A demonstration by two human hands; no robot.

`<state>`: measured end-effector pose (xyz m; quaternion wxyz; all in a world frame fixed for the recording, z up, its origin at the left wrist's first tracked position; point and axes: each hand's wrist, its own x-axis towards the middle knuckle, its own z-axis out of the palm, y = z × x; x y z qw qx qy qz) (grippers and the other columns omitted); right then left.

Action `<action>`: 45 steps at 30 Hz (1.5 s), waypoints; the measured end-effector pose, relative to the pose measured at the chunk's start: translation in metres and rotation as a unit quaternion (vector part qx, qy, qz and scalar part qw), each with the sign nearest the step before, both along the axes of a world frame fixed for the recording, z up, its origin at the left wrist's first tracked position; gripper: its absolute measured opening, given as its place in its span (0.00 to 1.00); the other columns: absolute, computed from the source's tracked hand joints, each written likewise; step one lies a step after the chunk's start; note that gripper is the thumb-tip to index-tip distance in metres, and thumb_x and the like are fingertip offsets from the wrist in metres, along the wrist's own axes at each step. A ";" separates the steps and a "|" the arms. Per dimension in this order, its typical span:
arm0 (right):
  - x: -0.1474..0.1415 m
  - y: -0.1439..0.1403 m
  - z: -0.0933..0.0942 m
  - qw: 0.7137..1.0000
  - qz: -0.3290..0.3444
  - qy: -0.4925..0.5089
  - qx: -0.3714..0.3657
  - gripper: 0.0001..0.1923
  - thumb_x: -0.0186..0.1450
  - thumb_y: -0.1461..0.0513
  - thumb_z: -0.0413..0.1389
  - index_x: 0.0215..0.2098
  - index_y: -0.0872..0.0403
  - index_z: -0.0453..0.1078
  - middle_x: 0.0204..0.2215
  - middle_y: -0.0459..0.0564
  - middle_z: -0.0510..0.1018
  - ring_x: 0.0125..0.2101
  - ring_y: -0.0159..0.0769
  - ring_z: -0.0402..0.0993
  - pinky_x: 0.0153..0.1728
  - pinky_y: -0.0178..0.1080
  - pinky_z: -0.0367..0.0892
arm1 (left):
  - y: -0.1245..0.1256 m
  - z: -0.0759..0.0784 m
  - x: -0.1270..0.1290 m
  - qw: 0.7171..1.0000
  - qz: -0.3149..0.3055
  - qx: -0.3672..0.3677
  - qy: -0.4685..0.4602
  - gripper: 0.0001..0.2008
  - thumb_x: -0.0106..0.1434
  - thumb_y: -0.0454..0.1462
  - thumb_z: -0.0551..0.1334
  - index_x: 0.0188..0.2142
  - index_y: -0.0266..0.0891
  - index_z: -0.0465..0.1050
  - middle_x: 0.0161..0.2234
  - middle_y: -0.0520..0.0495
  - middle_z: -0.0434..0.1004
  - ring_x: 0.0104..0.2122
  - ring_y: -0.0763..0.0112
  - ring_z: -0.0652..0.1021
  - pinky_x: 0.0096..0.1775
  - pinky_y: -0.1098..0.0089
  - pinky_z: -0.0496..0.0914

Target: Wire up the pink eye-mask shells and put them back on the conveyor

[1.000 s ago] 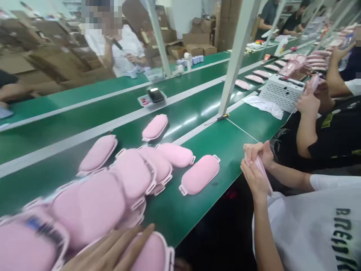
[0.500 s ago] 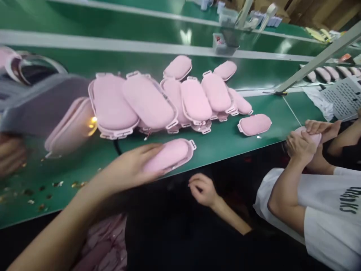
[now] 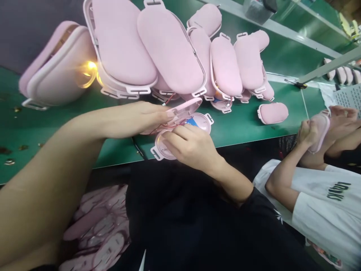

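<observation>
One pink case (image 3: 184, 113) is open, left hand (image 3: 138, 118) holding its lid (image 3: 193, 105), right hand (image 3: 194, 146) curled over its base (image 3: 203, 122), grip hidden.

Their left hand (image 3: 149, 118) is back-side up, fingers bent, bare forearm (image 3: 59, 162) trailing behind it lol. The right hand (image 3: 193, 145) sits just beside it, fingers curled in, tips mostly hidden.

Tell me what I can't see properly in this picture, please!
All in the head view:
Right hand: whether it pinches anything is hidden by its own fingers.
Blue part in the open pink case: partly covered by that hand.
Shiny bits: too small and blurry to name.
Dark grey thing: cut off by the top and left edges.
</observation>
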<state>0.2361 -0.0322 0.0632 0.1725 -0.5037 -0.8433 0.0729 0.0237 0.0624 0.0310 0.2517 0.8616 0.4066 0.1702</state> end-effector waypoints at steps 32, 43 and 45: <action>0.034 0.026 0.028 0.943 0.013 0.073 -0.323 0.12 0.75 0.69 0.54 0.48 0.59 0.80 0.46 0.55 0.86 0.45 0.38 0.81 0.51 0.40 0.74 | -0.052 -0.015 0.027 0.966 0.030 0.179 -0.185 0.14 0.75 0.42 0.68 0.58 0.45 0.81 0.56 0.44 0.86 0.51 0.59 0.86 0.52 0.64 0.81; 0.031 0.020 -0.005 0.973 0.015 0.140 -0.185 0.16 0.72 0.64 0.48 0.32 0.48 0.76 0.36 0.56 0.84 0.35 0.43 0.84 0.36 0.43 0.81 | -0.086 -0.052 0.066 0.933 0.117 0.312 -0.139 0.14 0.78 0.44 0.62 0.55 0.43 0.81 0.53 0.37 0.85 0.55 0.60 0.85 0.57 0.59 0.84; 0.032 0.019 -0.002 0.967 -0.006 0.125 -0.224 0.15 0.69 0.65 0.49 0.30 0.48 0.74 0.32 0.54 0.84 0.31 0.43 0.83 0.32 0.42 0.79 | -0.074 -0.046 0.062 0.925 0.074 0.341 -0.147 0.13 0.79 0.43 0.61 0.55 0.45 0.82 0.53 0.43 0.86 0.54 0.64 0.85 0.59 0.64 0.83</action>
